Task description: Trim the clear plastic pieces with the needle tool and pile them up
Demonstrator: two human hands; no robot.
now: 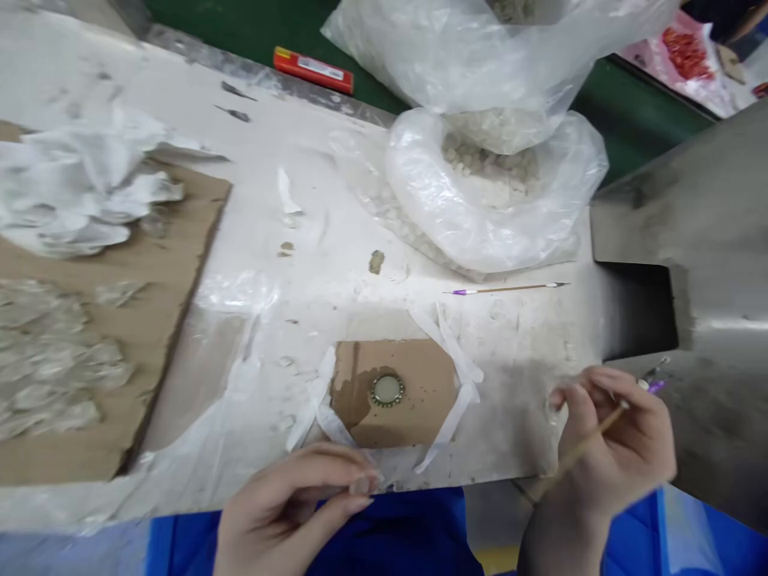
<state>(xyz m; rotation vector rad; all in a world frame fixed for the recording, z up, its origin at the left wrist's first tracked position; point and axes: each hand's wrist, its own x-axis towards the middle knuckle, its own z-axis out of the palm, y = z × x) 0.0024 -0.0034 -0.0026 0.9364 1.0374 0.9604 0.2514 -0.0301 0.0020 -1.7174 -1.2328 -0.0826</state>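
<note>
A small round metal bezel [387, 390] lies on a taped-down square of brown cardboard [420, 400] near the table's front edge. My left hand [294, 508] hovers just in front of that cardboard with fingers and thumb pinched together; what they hold, if anything, is too small to see. My right hand [612, 448] is closed around a thin wooden stick tool [591, 440] with a purple tip, to the right of the cardboard. A second stick tool [510, 289] lies on the table behind.
A large clear plastic bag [498, 200] of small pale pieces sits at the back centre. Crumpled white plastic [84, 184] and a brown cardboard sheet [162, 264] lie at left. A metal chute [702, 264] stands at right. A red box [313, 70] lies far back.
</note>
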